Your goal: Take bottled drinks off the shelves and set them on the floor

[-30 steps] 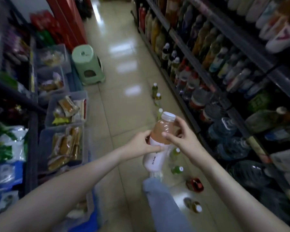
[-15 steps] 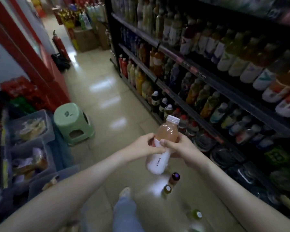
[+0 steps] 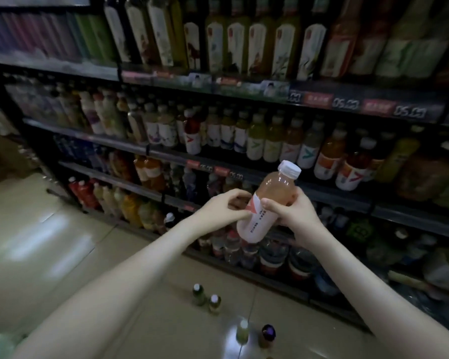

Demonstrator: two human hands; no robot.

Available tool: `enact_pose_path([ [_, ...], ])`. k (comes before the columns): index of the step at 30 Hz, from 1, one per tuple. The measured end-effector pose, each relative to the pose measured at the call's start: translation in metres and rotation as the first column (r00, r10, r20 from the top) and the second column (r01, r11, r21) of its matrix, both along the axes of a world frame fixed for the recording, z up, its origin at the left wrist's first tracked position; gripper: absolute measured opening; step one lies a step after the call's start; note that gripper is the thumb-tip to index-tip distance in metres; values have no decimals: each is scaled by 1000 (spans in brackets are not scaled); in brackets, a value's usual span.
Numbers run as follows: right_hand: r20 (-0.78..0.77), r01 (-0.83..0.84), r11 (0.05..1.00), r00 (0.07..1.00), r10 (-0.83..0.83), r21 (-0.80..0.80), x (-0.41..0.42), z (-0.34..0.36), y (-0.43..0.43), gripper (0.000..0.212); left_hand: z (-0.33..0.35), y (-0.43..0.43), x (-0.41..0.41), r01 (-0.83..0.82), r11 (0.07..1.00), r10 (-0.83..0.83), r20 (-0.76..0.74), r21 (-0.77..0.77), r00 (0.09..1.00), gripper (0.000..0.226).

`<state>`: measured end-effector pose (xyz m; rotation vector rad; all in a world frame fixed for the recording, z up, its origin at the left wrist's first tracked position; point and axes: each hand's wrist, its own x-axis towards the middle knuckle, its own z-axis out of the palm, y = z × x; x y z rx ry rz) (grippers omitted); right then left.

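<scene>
gripping the tilted bottle (image 3: 266,203), right hand (image 3: 293,213) wraps its middle, left hand (image 3: 222,208) pinches its label.

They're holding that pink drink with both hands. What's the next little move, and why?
Probably lower the pink bottle and stand it on the floor beside the small bottles already there. It is off the shelves, tilted in mid-air, gripped by the right hand with the left hand pinching its label, so only setting down remains.
</scene>
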<state>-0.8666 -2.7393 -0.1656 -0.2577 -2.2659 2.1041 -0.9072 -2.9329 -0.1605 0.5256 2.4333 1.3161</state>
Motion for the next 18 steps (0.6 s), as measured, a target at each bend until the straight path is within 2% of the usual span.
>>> enact_pose_path([
  [6,-190,219,974,960,-206,53,-35,24,37,60,18,45,-47,76,993,-90,-154,-93,984,38],
  [9,-257,318,947,920,-295,52,-55,25,48,64,16,52,-71,21,996,-39,-201,-91,979,43],
  [18,-306,539,837,816,-490,99,-135,-19,44,75,-24,47,-172,49,969,-106,-229,-241,968,51],
])
